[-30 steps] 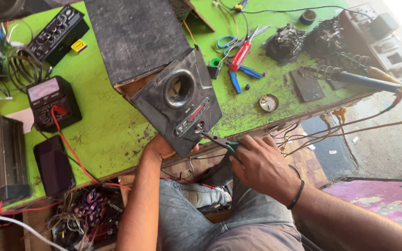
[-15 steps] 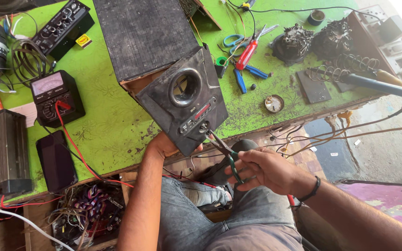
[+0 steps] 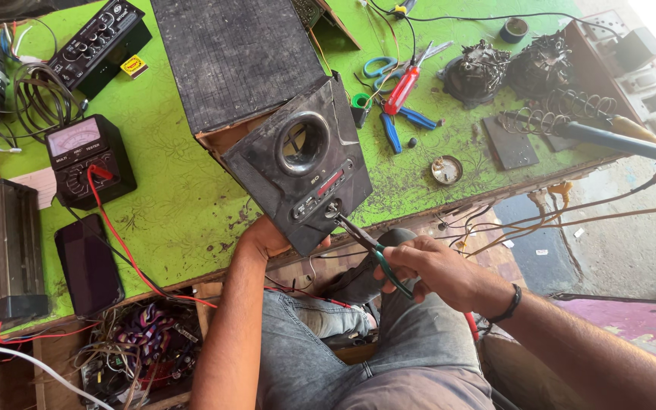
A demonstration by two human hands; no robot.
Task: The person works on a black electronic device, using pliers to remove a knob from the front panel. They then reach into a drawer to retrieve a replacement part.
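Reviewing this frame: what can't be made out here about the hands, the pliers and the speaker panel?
Head view only:
- Pliers tips: too small to tell what they grip at the speaker panel.
- Left hand: fingers hidden behind the panel's lower edge.
- Right hand: palm side hidden; handles mostly covered.
- Inside the panel's round opening: dark, unreadable.
- Black cabinet: cut off by the top edge.

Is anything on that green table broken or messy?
Yes. The black speaker box lies tipped over, its round hole empty. The green tabletop is scratched and stained, and tangled wires spill beneath its edge.
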